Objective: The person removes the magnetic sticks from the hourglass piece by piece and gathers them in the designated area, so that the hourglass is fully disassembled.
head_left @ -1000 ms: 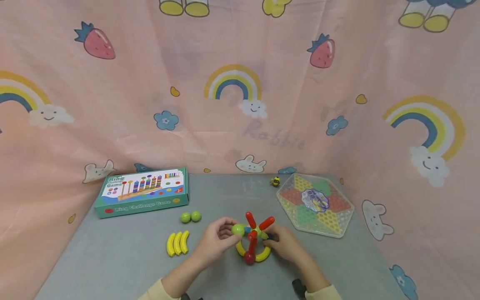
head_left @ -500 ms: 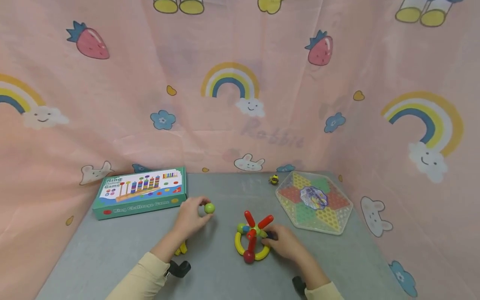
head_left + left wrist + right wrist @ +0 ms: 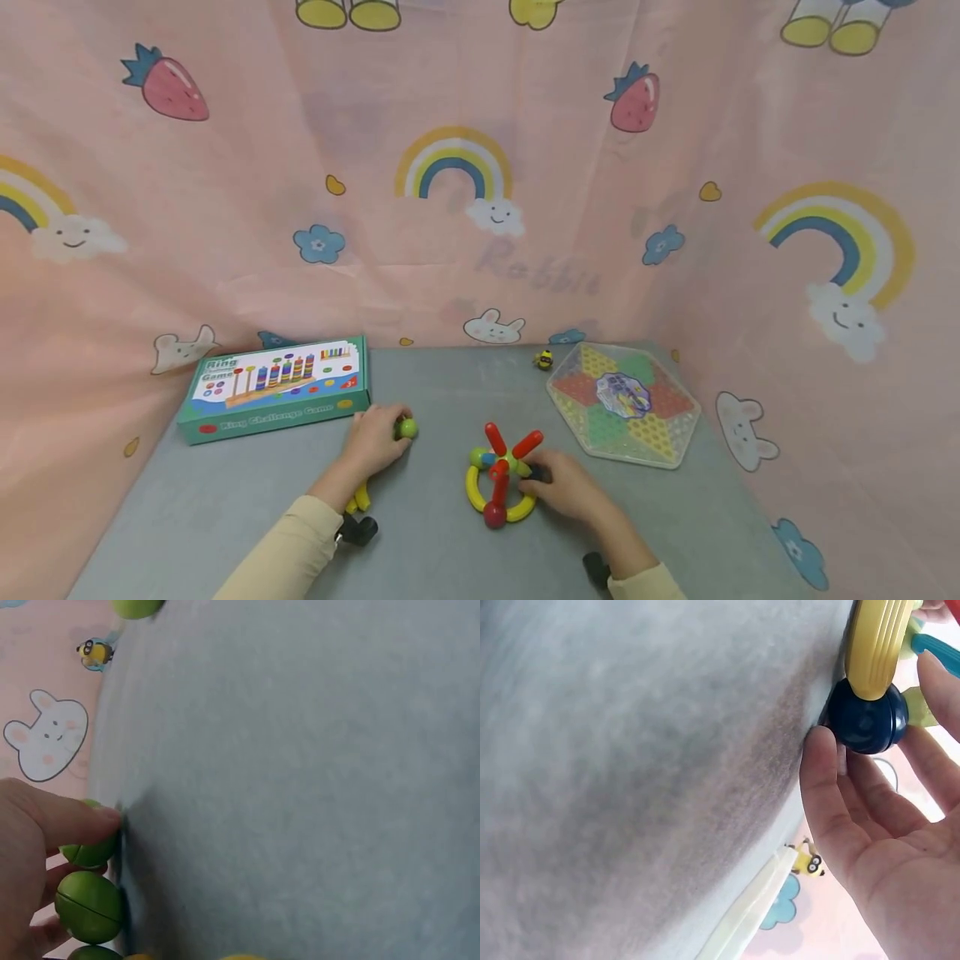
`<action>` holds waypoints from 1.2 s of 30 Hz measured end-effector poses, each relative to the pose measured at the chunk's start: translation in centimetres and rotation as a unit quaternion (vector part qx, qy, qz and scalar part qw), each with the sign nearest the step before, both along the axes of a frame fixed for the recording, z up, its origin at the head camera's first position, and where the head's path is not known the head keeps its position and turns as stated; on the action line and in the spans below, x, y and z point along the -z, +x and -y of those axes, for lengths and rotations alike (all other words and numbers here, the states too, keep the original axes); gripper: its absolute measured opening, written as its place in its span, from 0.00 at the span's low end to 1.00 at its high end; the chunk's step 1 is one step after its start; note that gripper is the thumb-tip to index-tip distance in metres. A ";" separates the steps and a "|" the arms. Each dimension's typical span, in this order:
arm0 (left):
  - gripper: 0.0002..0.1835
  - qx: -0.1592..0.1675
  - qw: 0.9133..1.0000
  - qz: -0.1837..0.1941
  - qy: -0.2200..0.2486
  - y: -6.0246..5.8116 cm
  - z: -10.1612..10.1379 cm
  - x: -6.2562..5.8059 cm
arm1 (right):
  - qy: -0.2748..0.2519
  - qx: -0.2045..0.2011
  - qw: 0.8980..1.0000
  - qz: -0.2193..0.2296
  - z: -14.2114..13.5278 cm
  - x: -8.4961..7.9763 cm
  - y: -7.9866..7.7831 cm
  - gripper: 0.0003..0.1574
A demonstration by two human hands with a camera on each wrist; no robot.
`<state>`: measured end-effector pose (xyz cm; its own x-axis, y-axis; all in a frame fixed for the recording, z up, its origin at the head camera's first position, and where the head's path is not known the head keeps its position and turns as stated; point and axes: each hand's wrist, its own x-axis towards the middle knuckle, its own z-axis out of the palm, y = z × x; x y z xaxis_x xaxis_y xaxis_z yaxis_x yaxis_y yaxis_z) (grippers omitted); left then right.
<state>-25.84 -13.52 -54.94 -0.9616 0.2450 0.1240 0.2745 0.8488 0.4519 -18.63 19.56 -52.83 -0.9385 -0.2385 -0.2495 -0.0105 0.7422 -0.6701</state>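
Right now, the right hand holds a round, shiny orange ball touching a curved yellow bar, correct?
Not quite: the round, shiny ball is dark blue, as the right wrist view shows. The right hand holds it, and it touches the curved yellow bar.

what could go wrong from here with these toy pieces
The left hand's grip on one green ball might slip, and the ball could roll across the table. A second green ball sits close beside it and could get nudged. If the right hand at the dark blue ball shifts, the toy structure with its raised red rods might tilt or come apart.
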 end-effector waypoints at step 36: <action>0.53 0.042 0.990 0.096 0.093 10.5 -9.4 1.4 | -0.196 0.165 0.966 -0.027 1.3 -2.5 1.5 0.29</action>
